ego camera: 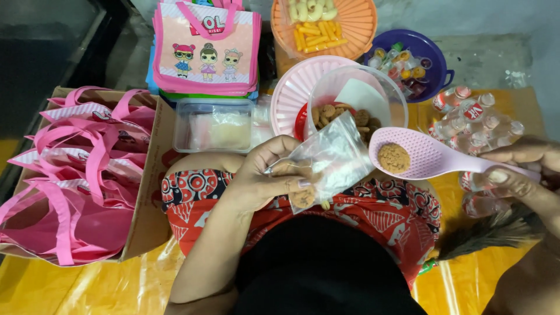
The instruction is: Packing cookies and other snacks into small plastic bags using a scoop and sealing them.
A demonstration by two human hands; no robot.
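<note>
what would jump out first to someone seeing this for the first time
Centre frame, the left hand holds open a small clear plastic bag, while the right hand brings a pink slotted spoon carrying one round cookie toward it. At left, a cardboard box brims with bright pink tote bags.

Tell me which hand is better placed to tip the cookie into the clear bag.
Right. The right hand holds the pink spoon carrying the cookie beside the clear bag, which the left hand holds.

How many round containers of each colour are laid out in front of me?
Orange basket: 1
Purple bowl: 1
Pink basket: 1
Clear bowl: 1
Total: 4
</note>
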